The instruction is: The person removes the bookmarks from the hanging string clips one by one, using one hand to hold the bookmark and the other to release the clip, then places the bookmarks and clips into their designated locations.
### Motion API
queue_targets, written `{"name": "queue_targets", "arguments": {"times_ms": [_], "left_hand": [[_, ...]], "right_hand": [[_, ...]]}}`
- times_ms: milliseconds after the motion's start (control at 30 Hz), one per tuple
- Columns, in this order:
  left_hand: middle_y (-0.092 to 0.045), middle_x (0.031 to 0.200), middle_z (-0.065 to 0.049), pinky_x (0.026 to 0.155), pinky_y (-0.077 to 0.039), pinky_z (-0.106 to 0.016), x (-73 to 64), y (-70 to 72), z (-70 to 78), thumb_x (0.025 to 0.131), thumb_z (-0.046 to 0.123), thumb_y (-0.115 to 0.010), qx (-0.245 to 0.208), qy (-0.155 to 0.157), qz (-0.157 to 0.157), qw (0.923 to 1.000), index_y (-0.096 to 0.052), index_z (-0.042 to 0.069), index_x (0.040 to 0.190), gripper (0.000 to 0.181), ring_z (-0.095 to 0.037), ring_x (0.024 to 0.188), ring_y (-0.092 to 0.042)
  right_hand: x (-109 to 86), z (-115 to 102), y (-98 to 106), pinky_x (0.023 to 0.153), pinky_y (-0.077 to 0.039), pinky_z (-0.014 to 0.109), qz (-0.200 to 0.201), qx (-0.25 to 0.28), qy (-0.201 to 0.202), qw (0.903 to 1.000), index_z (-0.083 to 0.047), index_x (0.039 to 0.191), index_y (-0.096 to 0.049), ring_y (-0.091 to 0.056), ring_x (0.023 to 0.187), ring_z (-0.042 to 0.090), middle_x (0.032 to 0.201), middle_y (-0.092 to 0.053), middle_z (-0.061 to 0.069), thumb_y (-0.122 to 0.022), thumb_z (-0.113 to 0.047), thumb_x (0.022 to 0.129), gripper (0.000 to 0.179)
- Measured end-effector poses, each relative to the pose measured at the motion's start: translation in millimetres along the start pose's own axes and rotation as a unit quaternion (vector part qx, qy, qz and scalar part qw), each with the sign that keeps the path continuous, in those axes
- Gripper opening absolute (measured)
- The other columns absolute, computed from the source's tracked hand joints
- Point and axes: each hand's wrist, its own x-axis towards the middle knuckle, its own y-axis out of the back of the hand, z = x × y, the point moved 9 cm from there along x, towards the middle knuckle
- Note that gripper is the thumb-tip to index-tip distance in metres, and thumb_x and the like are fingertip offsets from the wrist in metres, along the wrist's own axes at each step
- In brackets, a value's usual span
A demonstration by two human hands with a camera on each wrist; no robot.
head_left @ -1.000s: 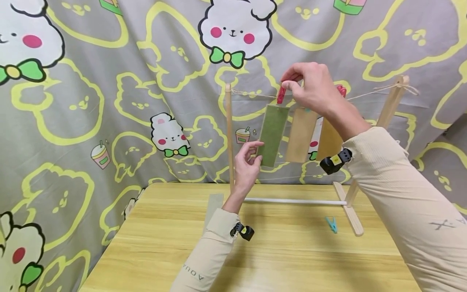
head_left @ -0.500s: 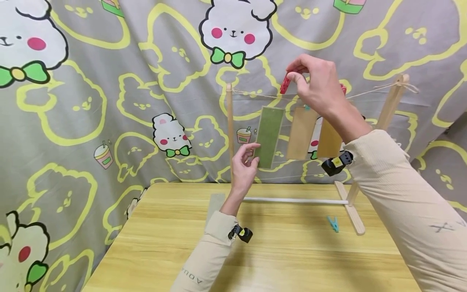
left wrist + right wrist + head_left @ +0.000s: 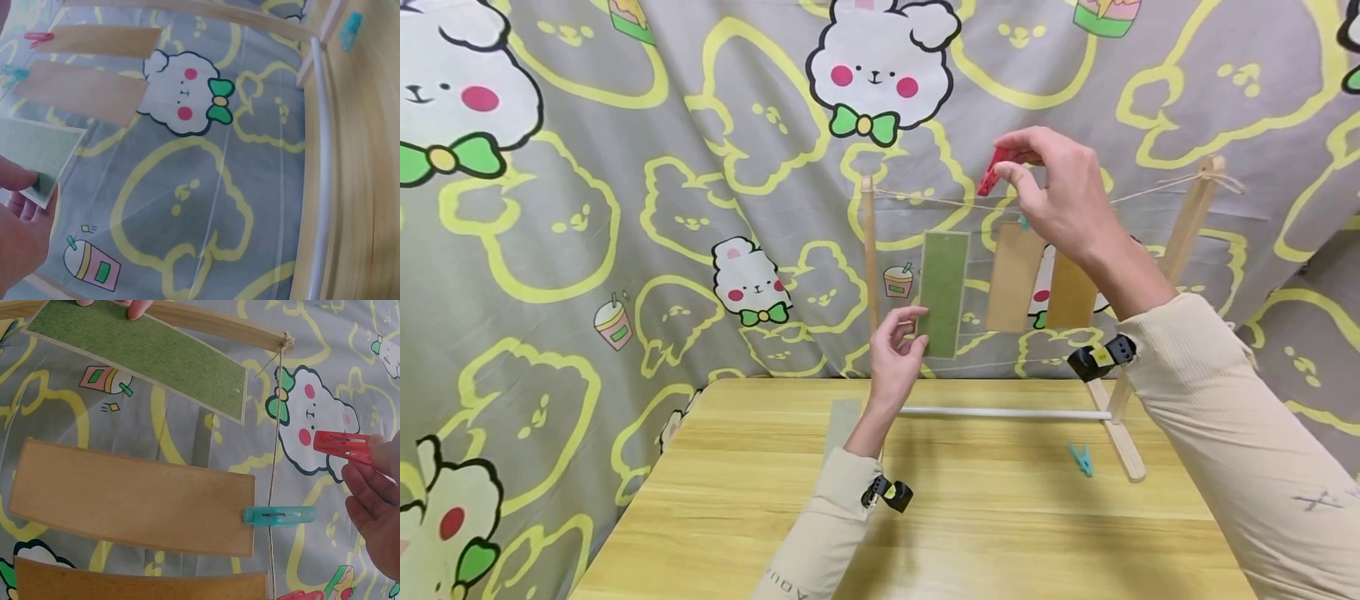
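Observation:
My left hand pinches a rectangular green card near its lower left edge. The card stands nearly upright, its top edge a little below the twine and apart from it. Above the twine, my right hand pinches a red clothespin between thumb and fingers, its nose pointing down and left. In the right wrist view the clothespin touches neither twine nor card. A tan card hangs from the twine by a teal clothespin. Beside it hangs an ochre card, with a red clothespin at its top.
Wooden posts hold the twine at both ends, and a white rod runs low between them. On the table lie a loose teal clothespin and a pale strip. A patterned curtain hangs behind.
The red clothespin came off the top of the green card and rose slightly to the right. My left hand has moved the green card a little left and down, straightening it.

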Motion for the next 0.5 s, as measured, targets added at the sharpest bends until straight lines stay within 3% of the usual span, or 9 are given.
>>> {"name": "queue_targets", "arguments": {"times_ms": [233, 500], "left_hand": [[-0.063, 0.119, -0.027, 0.066, -0.051, -0.018, -5.2, 1.4, 8.1, 0.080, -0.030, -0.057, 0.006, 0.001, -0.001, 1.0000, -0.064, -0.012, 0.117, 0.042, -0.040, 0.098, -0.063], [-0.063, 0.124, -0.025, 0.068, -0.050, -0.018, -11.5, 4.9, 14.7, 0.080, -0.029, -0.057, 0.016, 0.007, -0.008, 0.9998, -0.063, -0.012, 0.118, 0.043, -0.040, 0.102, -0.061]], "right_hand": [[-13.8, 5, 3, 0.089, -0.046, 0.016, 0.007, 0.029, -0.022, 0.9993, -0.004, 0.130, -0.067, -0.064, 0.105, 0.013, 0.115, -0.071, 0.004, -0.064, -0.022, 0.103, 0.033], [-29.0, 5, 8, 0.104, -0.049, 0.024, 0.021, 0.073, -0.025, 0.9968, -0.005, 0.129, -0.069, -0.065, 0.103, 0.007, 0.115, -0.072, 0.007, -0.069, -0.018, 0.100, 0.032]]}}
